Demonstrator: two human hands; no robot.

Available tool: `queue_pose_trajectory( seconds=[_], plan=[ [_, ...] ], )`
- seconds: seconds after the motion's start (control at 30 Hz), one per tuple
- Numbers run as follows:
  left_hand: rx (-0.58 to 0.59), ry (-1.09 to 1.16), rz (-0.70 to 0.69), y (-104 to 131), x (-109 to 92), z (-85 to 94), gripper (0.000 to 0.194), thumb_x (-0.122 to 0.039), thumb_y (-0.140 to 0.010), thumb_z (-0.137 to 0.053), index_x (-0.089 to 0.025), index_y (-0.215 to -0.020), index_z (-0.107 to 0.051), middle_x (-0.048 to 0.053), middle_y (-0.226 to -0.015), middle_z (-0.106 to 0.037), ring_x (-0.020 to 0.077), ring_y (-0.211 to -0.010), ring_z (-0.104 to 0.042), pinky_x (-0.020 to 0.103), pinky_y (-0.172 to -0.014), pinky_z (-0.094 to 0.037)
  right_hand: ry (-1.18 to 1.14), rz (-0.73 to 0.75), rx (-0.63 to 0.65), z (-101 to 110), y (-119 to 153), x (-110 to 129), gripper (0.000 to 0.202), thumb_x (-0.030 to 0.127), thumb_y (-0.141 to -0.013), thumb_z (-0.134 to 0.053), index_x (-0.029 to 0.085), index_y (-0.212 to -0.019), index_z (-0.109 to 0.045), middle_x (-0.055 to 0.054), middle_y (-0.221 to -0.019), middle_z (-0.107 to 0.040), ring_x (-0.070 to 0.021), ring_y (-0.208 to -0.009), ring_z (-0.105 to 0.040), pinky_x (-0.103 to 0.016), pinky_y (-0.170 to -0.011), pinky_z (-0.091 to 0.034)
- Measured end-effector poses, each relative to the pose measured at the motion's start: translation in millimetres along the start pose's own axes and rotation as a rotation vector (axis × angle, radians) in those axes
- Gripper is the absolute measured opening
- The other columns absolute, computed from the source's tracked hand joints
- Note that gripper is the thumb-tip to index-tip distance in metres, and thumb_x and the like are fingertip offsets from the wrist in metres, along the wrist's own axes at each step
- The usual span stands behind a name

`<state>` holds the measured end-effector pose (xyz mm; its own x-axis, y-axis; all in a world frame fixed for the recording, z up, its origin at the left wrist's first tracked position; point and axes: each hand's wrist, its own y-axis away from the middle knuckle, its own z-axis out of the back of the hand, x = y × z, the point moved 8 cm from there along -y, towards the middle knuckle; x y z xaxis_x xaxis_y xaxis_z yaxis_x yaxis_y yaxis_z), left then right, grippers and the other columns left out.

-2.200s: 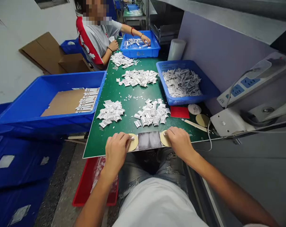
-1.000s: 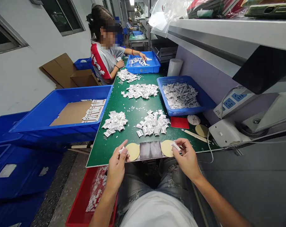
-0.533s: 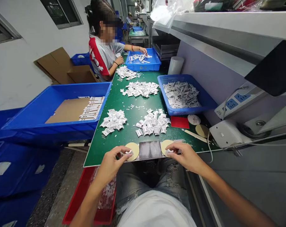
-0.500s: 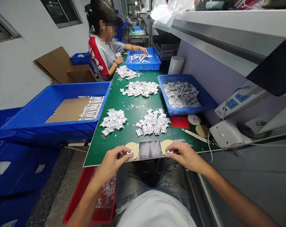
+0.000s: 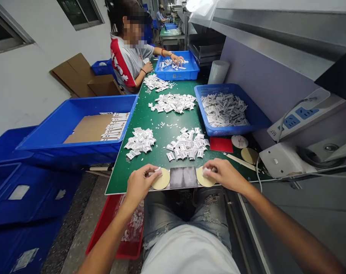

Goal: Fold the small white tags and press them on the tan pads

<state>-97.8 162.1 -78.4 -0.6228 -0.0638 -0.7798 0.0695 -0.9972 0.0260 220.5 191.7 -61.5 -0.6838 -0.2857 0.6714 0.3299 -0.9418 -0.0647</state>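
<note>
At the near edge of the green table, my left hand (image 5: 140, 182) pinches a small white plastic piece (image 5: 159, 170) over a pale yellow disc (image 5: 162, 182). My right hand (image 5: 226, 174) grips a similar white piece (image 5: 205, 171), partly hidden by the fingers, over a second yellow disc (image 5: 202, 180). Two dark grey rectangular pads (image 5: 183, 177) lie side by side between the discs. Just beyond them are a left pile of white pieces (image 5: 140, 142) and a right pile of white pieces (image 5: 188, 144).
A blue basket (image 5: 233, 132) full of white pieces stands at the right, near a red square (image 5: 221, 144) and a pale-handled tool (image 5: 241, 161). At the far end a co-worker (image 5: 127, 64) reaches into a blue tray (image 5: 178, 75). A large blue bin (image 5: 76, 146) is at the left.
Both hands have shifted slightly over the discs, each with its white piece still held. The co-worker's hand has moved within the blue tray. The whole view has tilted a little.
</note>
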Motion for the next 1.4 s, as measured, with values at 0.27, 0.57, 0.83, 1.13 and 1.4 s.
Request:
queue_pose_trajectory(
  seconds=[0.27,0.57,0.83,1.13,1.4],
  plan=[
    [-0.048,0.074,0.011,8.8,2.7,-2.7,0.027,-0.046,-0.076,-0.071,-0.021,-0.086,-0.075,0.004,-0.082,-0.075,0.0181,-0.069,-0.062,0.026,-0.063,-0.042,0.006,-0.062,-0.063,0.3,1.1,-8.4,0.02,0.034,-0.085,-0.062,0.021,-0.094,-0.073,-0.004,-0.086,-0.072,-0.0191,-0.077,-0.064,-0.028,-0.067,-0.044],
    [-0.195,-0.083,-0.132,-9.1,-34.2,-6.2,0.029,-0.047,-0.086,-0.063,-0.021,-0.093,-0.074,0.003,-0.081,-0.072,0.0163,-0.065,-0.054,0.027,-0.063,-0.04,0.076,0.046,-0.287,16.9,-8.0,10.0,0.022,0.037,-0.089,-0.061,0.021,-0.101,-0.071,-0.007,-0.09,-0.071,-0.0223,-0.084,-0.063,-0.032,-0.075,-0.046],
    [-0.116,-0.097,-0.274,-71.9,-79.2,-55.0,0.023,-0.038,-0.085,-0.067,-0.023,-0.102,-0.075,0.005,-0.098,-0.069,0.018,-0.082,-0.063,0.028,-0.076,-0.045,0.143,0.275,-0.2,-17.9,-69.5,53.3,0.022,0.035,-0.094,-0.057,0.023,-0.103,-0.072,-0.006,-0.096,-0.071,-0.0201,-0.089,-0.062,-0.03,-0.078,-0.048],
    [-0.432,-0.155,-0.088,-72.1,-20.3,33.5,0.031,-0.028,-0.084,-0.065,-0.018,-0.113,-0.069,0.018,-0.112,-0.067,0.0368,-0.118,-0.049,0.049,-0.1,-0.033,0.278,0.343,-0.224,-43.0,-106.2,76.8,0.032,0.031,-0.097,-0.05,0.02,-0.124,-0.063,-0.013,-0.11,-0.063,-0.0266,-0.103,-0.058,-0.039,-0.088,-0.047],
    [-0.379,0.285,-0.006,-71.1,5.9,54.3,0.029,-0.034,-0.076,-0.07,-0.019,-0.101,-0.071,0.012,-0.106,-0.072,0.0287,-0.106,-0.06,0.041,-0.094,-0.043,0.263,0.462,-0.07,-101.7,-132.5,149.7,0.04,0.03,-0.094,-0.056,0.023,-0.134,-0.054,-0.009,-0.114,-0.066,-0.0219,-0.099,-0.063,-0.032,-0.082,-0.05]
  ],
)
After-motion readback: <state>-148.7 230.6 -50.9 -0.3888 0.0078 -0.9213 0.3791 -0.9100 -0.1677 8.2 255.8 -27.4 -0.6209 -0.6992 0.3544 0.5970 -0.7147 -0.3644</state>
